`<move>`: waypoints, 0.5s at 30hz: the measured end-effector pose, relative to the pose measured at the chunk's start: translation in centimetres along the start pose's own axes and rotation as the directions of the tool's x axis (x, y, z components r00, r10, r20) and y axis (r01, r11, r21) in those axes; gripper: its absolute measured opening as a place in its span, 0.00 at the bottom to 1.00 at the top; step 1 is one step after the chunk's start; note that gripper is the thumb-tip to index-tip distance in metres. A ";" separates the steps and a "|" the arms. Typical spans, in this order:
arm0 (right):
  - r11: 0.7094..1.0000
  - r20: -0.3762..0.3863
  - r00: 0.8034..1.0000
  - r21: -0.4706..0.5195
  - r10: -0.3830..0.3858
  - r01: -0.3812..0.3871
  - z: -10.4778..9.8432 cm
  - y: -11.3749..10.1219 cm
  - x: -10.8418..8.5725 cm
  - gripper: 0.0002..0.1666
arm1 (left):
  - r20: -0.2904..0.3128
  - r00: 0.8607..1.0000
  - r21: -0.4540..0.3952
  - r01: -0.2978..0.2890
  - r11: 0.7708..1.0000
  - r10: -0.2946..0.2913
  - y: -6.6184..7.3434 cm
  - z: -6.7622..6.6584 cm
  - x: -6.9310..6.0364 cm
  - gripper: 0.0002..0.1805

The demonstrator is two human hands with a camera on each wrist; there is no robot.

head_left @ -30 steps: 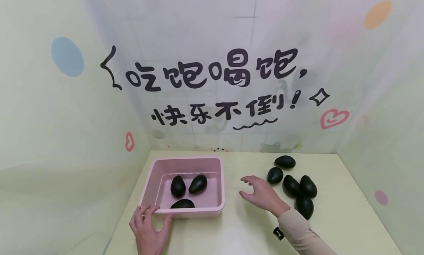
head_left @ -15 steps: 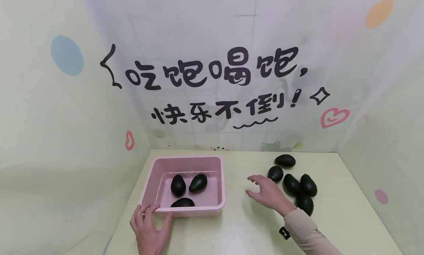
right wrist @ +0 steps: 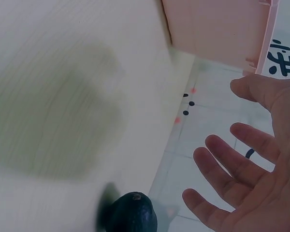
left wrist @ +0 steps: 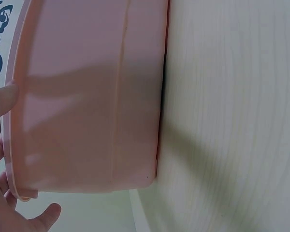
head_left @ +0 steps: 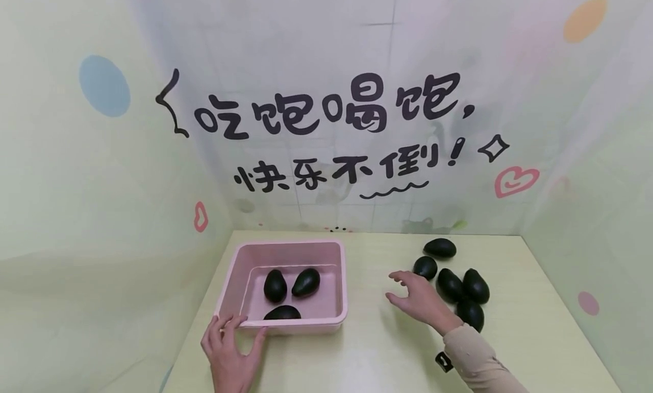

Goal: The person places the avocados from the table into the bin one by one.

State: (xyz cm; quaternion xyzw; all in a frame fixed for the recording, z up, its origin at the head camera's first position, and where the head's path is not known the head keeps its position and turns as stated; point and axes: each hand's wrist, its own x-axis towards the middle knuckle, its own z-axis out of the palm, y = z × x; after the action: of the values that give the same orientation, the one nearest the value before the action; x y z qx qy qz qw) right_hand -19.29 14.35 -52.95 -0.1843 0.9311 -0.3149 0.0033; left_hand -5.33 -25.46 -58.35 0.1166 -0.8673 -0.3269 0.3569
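Observation:
A pink plastic storage bin stands on the left half of the table. Three dark avocados lie in it: one at left, one at right, one partly hidden by the front wall. My left hand holds the bin's near left corner, fingers over the rim and thumb at the front; the left wrist view shows the bin's outer wall close up. My right hand hovers above the table with spread, slightly bent fingers, holding nothing. Its nearest avocado lies just beyond it.
Several more avocados lie grouped at the right of the table, one avocado farthest back. The pale wooden table is bounded by printed cloth walls at back and sides. A small black piece hangs at the right sleeve.
My right hand has drifted to the right, away from the bin and toward the loose avocados. The left hand, bin and avocados stay where they were.

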 end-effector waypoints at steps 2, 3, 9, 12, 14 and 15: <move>1.000 0.002 1.000 0.002 0.009 -0.009 -0.1 0.0 -0.1 0.25 | -0.003 1.000 0.000 -0.002 1.000 0.002 0.0 0.0 0.0 0.28; 1.000 0.004 1.000 -0.001 0.015 -0.015 -0.2 0.0 -0.2 0.24 | -0.002 1.000 0.001 0.002 1.000 -0.002 -0.1 0.0 -0.1 0.28; 0.999 -0.005 0.999 -0.019 0.037 -0.037 -0.5 0.5 -0.5 0.24 | 0.009 1.000 0.003 0.020 1.000 -0.020 -0.1 0.0 -0.1 0.29; 0.999 -0.011 0.999 -0.027 0.036 -0.036 -0.6 0.8 -0.5 0.24 | 0.003 1.000 0.000 0.013 1.000 -0.013 0.0 0.0 -0.1 0.29; 0.999 -0.015 0.999 -0.028 0.039 -0.040 -0.7 1.0 -0.5 0.25 | -0.002 1.000 -0.004 0.007 1.000 -0.007 0.0 0.0 -0.1 0.28; 0.999 -0.018 0.999 -0.030 0.044 -0.045 -0.8 1.1 -0.6 0.25 | -0.003 1.000 -0.007 0.004 1.000 -0.004 0.1 0.0 0.0 0.28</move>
State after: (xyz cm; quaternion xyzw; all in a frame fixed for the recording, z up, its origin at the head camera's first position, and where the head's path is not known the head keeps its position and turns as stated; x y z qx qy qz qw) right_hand -19.21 15.78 -52.99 -0.1608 0.9396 -0.3022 -0.0008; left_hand -5.27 -25.41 -58.31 0.1175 -0.8655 -0.3302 0.3578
